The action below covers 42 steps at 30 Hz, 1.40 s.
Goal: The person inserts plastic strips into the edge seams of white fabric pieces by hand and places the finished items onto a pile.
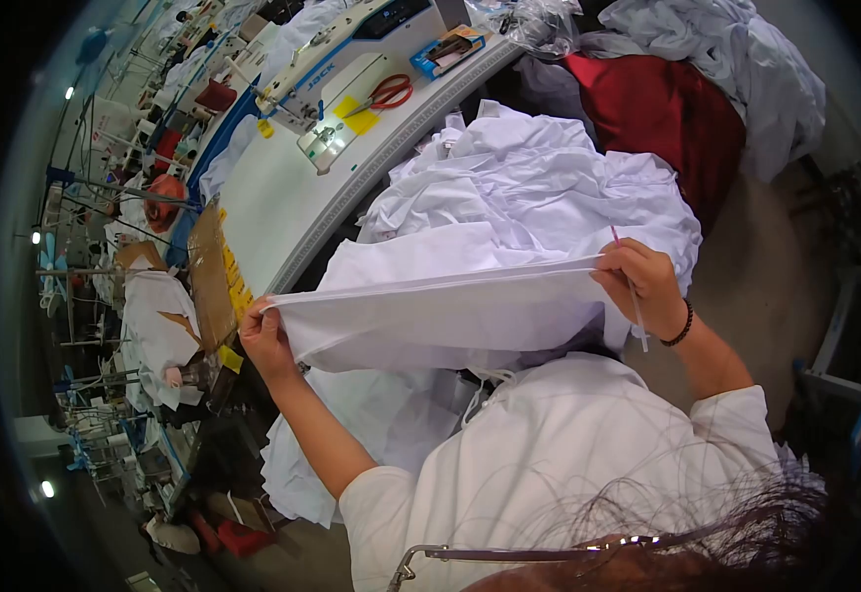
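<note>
Two hands [647, 288] stretch straight-edged white cloth [440, 311]; rumpled fabric [539, 183] beyond.

Here you are, white cloth [450, 314] stretched between your hands: left hand [265, 337] pinching one end, right hand [644, 283] gripping the other, plus a thin stick [640, 326]! Beyond, a white fabric heap [549, 173] sits beside the bench [258, 217], where red-handled scissors [391, 91] lie near the sewing machine [356, 64].
</note>
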{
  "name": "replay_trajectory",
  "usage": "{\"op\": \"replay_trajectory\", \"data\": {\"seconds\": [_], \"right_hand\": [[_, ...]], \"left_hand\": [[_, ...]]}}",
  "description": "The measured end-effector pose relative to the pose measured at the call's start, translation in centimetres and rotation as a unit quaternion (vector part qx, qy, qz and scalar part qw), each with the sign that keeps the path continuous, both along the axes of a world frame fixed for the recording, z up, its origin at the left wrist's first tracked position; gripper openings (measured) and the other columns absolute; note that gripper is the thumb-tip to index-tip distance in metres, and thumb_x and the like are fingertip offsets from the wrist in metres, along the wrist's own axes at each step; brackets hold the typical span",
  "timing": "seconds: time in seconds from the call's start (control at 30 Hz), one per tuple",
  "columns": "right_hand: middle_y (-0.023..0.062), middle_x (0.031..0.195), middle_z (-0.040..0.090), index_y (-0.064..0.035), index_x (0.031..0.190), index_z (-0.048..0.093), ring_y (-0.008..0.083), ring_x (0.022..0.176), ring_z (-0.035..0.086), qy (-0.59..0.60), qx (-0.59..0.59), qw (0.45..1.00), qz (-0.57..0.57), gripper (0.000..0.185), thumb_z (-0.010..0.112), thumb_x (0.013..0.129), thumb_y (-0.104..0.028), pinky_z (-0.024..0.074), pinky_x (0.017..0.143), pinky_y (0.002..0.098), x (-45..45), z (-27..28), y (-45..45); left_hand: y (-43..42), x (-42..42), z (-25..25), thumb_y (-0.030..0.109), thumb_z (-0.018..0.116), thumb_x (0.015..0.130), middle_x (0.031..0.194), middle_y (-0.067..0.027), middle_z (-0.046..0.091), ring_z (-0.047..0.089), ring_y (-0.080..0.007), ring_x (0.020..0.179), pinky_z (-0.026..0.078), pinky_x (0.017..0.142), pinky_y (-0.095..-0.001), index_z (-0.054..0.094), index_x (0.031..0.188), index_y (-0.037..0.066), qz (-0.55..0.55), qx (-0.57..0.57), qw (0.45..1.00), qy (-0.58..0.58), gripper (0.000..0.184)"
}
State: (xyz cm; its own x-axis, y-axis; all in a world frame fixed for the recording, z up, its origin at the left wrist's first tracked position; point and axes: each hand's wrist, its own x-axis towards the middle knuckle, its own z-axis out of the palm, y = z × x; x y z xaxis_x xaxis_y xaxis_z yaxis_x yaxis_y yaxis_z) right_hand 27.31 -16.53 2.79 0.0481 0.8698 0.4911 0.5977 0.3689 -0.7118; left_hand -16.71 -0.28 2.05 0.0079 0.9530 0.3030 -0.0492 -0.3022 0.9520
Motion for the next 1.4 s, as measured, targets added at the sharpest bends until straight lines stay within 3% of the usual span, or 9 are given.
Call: {"op": "replay_trajectory", "data": {"seconds": [0.2, 0.93, 1.03, 1.1, 1.4], "right_hand": [[0.0069, 0.060, 0.052, -0.0029, 0.072, 0.050, 0.0166, 0.044, 0.048, -0.046, 0.039, 0.998, -0.029, 0.018, 0.064, 0.065, 0.005, 0.0375, 0.042, 0.0240, -0.1, -0.7, -0.3], [0.0073, 0.063, 0.054, -0.0021, 0.074, 0.048, 0.0139, 0.046, 0.048, -0.023, 0.004, 1.000, -0.008, 0.017, 0.062, 0.067, 0.006, 0.0377, 0.043, 0.0226, -0.2, -0.5, -0.6], [0.0077, 0.064, 0.055, -0.0018, 0.077, 0.050, 0.0143, 0.048, 0.050, -0.001, 0.013, 1.000, -0.024, 0.018, 0.062, 0.067, 0.007, 0.0385, 0.044, 0.0230, -0.5, -0.7, -0.7], [0.0088, 0.062, 0.053, -0.0019, 0.079, 0.052, 0.0208, 0.049, 0.053, -0.002, 0.029, 0.998, -0.060, 0.017, 0.062, 0.067, 0.006, 0.0396, 0.043, 0.0271, -0.9, -0.4, -0.6], [0.0081, 0.059, 0.052, -0.0020, 0.075, 0.053, 0.0222, 0.047, 0.050, -0.065, 0.020, 0.997, -0.031, 0.014, 0.061, 0.066, 0.005, 0.0376, 0.042, 0.0274, -0.5, 0.9, -1.2]], "left_hand": [[0.5, -1.2, -0.5, 0.008, 0.063, 0.076, 0.090, -0.0085, 0.057, 0.053, -0.0156, 0.082, 0.040, 0.078, -0.0262, 0.057, 0.080, 0.001, -0.016, 0.021, 1.000, -0.006, 0.009], [-0.5, -0.1, 0.2, 0.004, 0.065, 0.073, 0.081, -0.0095, 0.058, 0.055, -0.0202, 0.081, 0.041, 0.082, -0.0317, 0.055, 0.076, 0.004, -0.038, 0.025, 0.997, -0.059, 0.011], [-0.6, 0.2, 0.3, 0.003, 0.065, 0.072, 0.081, -0.0092, 0.058, 0.055, -0.0193, 0.080, 0.041, 0.083, -0.0323, 0.054, 0.076, 0.004, -0.030, 0.028, 0.998, -0.050, 0.011], [-0.5, 0.2, 0.3, 0.003, 0.065, 0.072, 0.080, -0.0090, 0.058, 0.054, -0.0187, 0.079, 0.040, 0.084, -0.0325, 0.054, 0.076, 0.004, -0.043, 0.033, 0.997, -0.056, 0.012], [-0.5, 0.4, 0.9, 0.000, 0.063, 0.072, 0.078, -0.0083, 0.057, 0.053, -0.0169, 0.076, 0.040, 0.085, -0.0340, 0.049, 0.078, 0.006, -0.044, 0.050, 0.995, -0.078, 0.017]]}}
